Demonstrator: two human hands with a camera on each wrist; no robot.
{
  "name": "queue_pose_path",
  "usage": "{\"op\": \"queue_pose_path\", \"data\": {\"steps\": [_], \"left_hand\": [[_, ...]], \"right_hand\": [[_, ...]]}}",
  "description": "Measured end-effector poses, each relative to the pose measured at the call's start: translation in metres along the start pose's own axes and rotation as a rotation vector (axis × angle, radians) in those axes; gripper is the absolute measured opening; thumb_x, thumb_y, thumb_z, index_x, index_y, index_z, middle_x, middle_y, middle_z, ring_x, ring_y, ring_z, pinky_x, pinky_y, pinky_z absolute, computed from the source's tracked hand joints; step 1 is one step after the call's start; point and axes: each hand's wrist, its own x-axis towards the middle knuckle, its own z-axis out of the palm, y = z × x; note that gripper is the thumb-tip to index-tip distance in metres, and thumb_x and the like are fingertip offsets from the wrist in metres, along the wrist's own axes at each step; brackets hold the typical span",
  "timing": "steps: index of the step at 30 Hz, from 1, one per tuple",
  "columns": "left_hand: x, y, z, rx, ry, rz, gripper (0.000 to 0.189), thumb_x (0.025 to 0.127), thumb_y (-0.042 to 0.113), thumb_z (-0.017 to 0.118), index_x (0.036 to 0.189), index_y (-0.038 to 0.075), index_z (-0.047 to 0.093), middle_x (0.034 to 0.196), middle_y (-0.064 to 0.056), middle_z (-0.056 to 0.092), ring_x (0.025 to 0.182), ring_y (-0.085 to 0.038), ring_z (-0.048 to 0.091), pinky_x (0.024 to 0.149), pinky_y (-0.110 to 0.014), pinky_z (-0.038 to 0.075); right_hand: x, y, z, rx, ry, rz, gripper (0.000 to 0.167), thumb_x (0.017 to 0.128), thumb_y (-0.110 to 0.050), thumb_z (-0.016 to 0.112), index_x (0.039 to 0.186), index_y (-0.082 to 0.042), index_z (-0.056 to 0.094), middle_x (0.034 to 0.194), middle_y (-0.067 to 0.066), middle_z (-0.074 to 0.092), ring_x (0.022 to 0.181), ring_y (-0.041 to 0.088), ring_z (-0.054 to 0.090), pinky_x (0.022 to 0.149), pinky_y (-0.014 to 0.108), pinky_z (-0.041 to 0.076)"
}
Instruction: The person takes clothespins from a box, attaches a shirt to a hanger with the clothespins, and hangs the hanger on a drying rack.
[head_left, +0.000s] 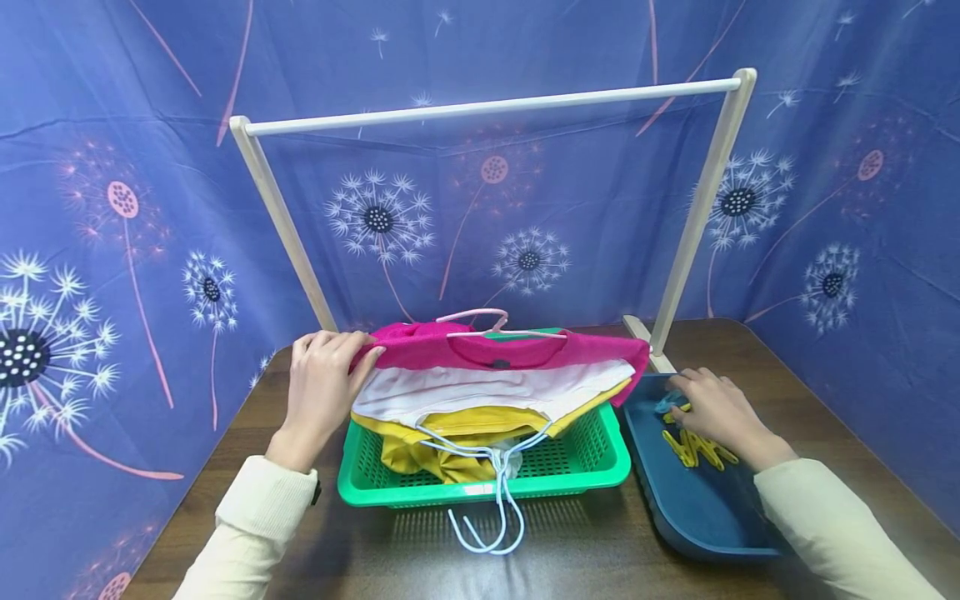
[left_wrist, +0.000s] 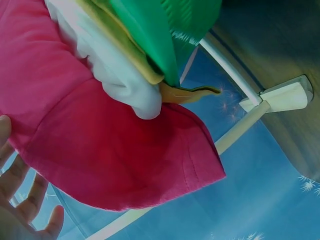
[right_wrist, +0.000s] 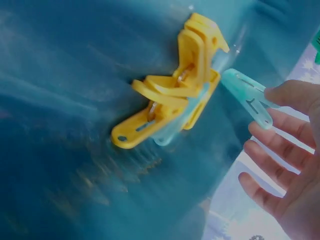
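Note:
My left hand (head_left: pixel 322 387) pinches the shoulder of a pink shirt (head_left: pixel 592 350), thumb in front. In the left wrist view the pink cloth (left_wrist: pixel 110 145) hangs from between thumb and fingers. A pink hanger (head_left: pixel 504 318) sits in its neck. Under it lie a white garment (head_left: pixel 480 387) and a yellow garment (head_left: pixel 420 454), with light-blue hangers (head_left: pixel 501 500) whose hooks extend over the green basket's (head_left: pixel 480 492) front rim. Over the dark blue tray (head_left: pixel 712 517), my right hand (head_left: pixel 716 408) pinches a light-blue clothespin (right_wrist: pixel 247 92) between thumb and index finger, beside several yellow clothespins (right_wrist: pixel 192 55).
Behind the basket stands a wooden rack with a white crossbar (head_left: pixel 487 108) and slanted posts (head_left: pixel 697 217). All of it rests on a brown wooden table (head_left: pixel 585 550). A blue dandelion-print curtain (head_left: pixel 465 50) surrounds the back and sides.

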Motion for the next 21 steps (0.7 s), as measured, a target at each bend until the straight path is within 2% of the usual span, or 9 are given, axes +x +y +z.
{"op": "queue_pose_path", "data": {"steps": [6,14,21], "left_hand": [[0.004,0.001,0.001,-0.004,-0.013,-0.041,0.014,0.082,0.027,0.067,0.084,0.013,0.066,0.079,-0.005,0.069,0.071,-0.024,0.055,0.081,-0.047,0.035],[0.008,0.0,0.003,0.007,-0.049,-0.088,0.015,0.083,0.029,0.066,0.085,0.014,0.066,0.078,-0.005,0.069,0.073,-0.025,0.055,0.083,-0.049,0.035],[0.011,0.0,0.006,0.016,-0.047,-0.124,0.015,0.084,0.029,0.065,0.085,0.014,0.067,0.077,-0.004,0.068,0.073,-0.027,0.057,0.082,-0.048,0.035]], "right_hand": [[0.0,0.001,-0.01,-0.01,0.041,-0.009,0.039,0.072,-0.015,0.073,0.104,0.004,0.061,0.098,0.021,0.061,0.091,0.037,0.054,0.077,0.057,0.043],[0.003,-0.001,-0.03,-0.014,0.194,-0.097,0.035,0.066,-0.012,0.077,0.095,0.003,0.063,0.087,0.016,0.062,0.082,0.034,0.054,0.065,0.05,0.046],[0.01,-0.007,-0.046,-0.045,0.304,-0.141,0.029,0.067,-0.008,0.076,0.092,0.001,0.065,0.087,0.017,0.063,0.082,0.033,0.054,0.059,0.045,0.046]]}}
